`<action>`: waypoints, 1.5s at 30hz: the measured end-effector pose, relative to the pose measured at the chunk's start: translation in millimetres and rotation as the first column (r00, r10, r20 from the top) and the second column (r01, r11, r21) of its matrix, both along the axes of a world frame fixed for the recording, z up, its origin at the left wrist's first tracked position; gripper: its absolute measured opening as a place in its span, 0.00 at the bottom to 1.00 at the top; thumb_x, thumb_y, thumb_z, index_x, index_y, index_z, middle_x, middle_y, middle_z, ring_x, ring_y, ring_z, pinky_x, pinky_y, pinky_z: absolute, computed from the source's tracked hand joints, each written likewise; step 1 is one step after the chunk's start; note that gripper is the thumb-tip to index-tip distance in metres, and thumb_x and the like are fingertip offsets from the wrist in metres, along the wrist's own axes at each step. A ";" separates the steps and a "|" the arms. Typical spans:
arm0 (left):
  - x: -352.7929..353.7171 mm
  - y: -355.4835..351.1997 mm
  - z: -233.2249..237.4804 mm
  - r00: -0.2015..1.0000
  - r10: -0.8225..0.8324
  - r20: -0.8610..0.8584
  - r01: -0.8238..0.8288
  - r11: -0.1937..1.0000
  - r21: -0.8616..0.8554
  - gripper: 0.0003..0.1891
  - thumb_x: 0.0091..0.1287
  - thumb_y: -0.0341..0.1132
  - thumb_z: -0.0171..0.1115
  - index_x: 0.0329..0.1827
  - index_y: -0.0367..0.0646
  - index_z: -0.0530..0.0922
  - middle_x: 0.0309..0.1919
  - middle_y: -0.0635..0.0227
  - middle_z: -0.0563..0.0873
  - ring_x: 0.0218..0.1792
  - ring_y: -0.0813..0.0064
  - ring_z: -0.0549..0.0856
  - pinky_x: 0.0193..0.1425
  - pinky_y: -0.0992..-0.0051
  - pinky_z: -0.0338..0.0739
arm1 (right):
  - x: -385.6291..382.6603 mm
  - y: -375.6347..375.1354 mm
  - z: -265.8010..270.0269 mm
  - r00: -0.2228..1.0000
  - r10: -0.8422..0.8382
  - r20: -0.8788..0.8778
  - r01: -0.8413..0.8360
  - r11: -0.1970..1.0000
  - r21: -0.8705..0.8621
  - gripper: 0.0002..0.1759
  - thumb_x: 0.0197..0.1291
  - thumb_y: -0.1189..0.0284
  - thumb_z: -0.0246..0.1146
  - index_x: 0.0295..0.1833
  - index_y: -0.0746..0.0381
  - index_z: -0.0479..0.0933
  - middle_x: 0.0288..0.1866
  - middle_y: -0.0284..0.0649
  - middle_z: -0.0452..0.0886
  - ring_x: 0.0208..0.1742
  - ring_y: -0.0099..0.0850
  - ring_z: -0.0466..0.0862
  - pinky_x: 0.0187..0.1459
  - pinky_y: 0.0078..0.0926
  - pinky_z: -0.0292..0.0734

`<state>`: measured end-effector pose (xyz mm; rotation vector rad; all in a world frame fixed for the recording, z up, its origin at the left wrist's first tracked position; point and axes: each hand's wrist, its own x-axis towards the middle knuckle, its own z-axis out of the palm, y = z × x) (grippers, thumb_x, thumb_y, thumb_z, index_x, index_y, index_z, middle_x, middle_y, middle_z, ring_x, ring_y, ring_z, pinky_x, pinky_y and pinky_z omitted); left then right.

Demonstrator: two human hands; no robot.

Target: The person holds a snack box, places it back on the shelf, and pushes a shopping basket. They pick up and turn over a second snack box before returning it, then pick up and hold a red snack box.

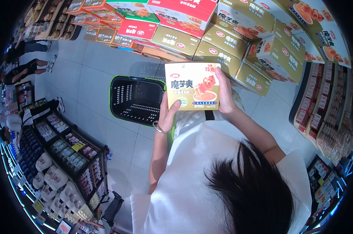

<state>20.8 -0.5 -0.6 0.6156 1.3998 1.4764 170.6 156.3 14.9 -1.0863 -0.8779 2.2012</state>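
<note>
A white and gold snack box [192,86] with red lettering and a picture of food faces the camera in front of my body. My left hand [168,111] grips its left side, with the thumb on the lower front. On the right edge my right hand [225,91] holds it, thumb near the top corner. A black basket with a green rim [113,97] hangs beside my left forearm, and its slotted inside shows. A bracelet circles my left wrist.
Stacked gold boxes [221,54] and red boxes [135,30] stand just ahead. Shelves of goods [73,152] line the left, and a curved rack [314,105] stands at the right. Several people are at the far left. Grey tiled floor [94,58] lies between.
</note>
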 end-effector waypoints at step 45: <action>-3.8 4.2 -3.3 0.997 0.024 0.070 -0.027 0.999 0.032 0.28 0.69 0.36 0.59 0.69 0.30 0.66 0.58 0.58 0.79 0.59 0.73 0.76 0.66 0.72 0.68 | -7.0 -1.6 -0.8 0.988 -0.119 -0.095 0.110 0.989 -0.096 0.27 0.74 0.52 0.54 0.58 0.68 0.71 0.49 0.41 0.80 0.49 0.25 0.82 0.53 0.24 0.78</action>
